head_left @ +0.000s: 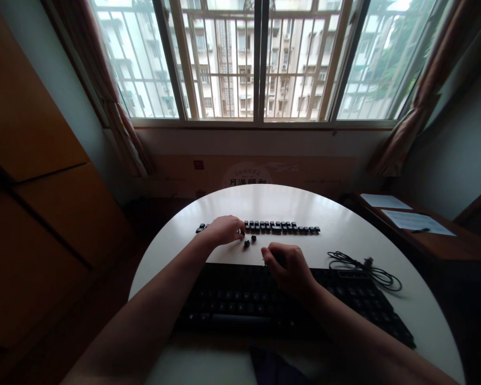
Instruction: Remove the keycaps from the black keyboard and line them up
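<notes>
A black keyboard (240, 308) lies across the near part of the white round table, some of it hidden under my forearms. Beyond it runs a row of loose black keycaps (276, 228). My left hand (225, 230) is at the left part of this row, thumb and fingertips pinched on a small dark keycap. Two loose keycaps, one (247, 244) and another (253, 238), lie between my hands. Above the keyboard's far edge my right hand (289, 263) is curled closed around something dark, mostly hidden by the fingers.
A coiled black cable (369, 267) lies on the right of the white table (164, 251). Farther right, a brown desk (369, 214) holds papers (417, 222) and a pen. A barred window is ahead, with curtains at both sides. An orange cabinet (56, 208) stands at left.
</notes>
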The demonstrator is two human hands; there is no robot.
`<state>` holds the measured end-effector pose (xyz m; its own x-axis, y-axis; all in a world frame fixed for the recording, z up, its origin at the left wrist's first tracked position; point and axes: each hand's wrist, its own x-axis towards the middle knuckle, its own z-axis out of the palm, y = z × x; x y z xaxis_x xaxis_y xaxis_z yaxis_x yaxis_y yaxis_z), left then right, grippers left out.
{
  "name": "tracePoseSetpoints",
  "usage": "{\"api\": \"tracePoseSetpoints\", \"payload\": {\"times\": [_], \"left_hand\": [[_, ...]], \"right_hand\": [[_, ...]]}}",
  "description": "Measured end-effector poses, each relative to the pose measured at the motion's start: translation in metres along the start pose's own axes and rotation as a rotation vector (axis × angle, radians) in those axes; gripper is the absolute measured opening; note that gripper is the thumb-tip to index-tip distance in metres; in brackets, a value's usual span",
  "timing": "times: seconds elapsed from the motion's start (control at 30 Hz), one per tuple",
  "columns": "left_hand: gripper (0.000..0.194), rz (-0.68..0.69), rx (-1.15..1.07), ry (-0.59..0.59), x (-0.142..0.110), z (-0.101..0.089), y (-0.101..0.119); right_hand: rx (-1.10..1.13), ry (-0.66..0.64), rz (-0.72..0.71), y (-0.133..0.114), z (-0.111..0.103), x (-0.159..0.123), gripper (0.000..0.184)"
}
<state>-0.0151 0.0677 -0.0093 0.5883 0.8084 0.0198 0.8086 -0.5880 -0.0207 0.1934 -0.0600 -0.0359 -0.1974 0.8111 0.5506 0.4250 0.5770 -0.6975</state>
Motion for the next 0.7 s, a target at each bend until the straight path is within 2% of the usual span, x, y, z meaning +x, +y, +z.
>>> {"api": "tracePoseSetpoints", "payload": {"times": [0.7], "left_hand": [[0.018,-0.037,0.046,0.035,-0.0017,-0.0031,0.0037]], "right_hand": [[-0.003,0.013,-0.015,0.0016,0.0,0.0001,0.039]]}}
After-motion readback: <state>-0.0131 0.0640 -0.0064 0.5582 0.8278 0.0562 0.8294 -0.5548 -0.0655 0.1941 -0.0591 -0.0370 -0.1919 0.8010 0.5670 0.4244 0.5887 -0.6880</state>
